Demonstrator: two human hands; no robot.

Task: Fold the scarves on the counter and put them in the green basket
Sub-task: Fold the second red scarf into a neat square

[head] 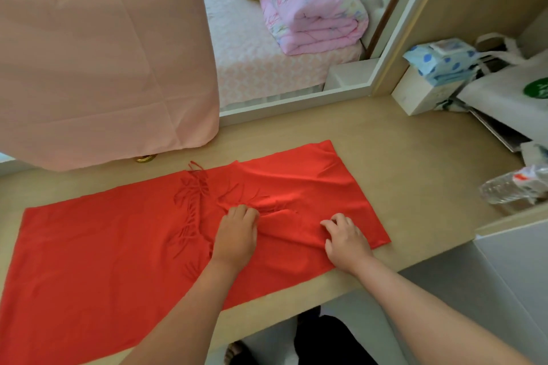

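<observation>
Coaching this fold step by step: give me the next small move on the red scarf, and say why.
Probably smooth the bunched cloth flat before folding further: the red scarf lies on the counter with creases between the left hand and the right hand, and its fringe lies tangled.

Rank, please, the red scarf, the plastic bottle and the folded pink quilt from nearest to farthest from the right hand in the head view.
1. Red scarf: on the counter, directly under the right hand.
2. Plastic bottle: lying at the counter's right end.
3. Folded pink quilt: on the bed, beyond the counter's back edge.
</observation>
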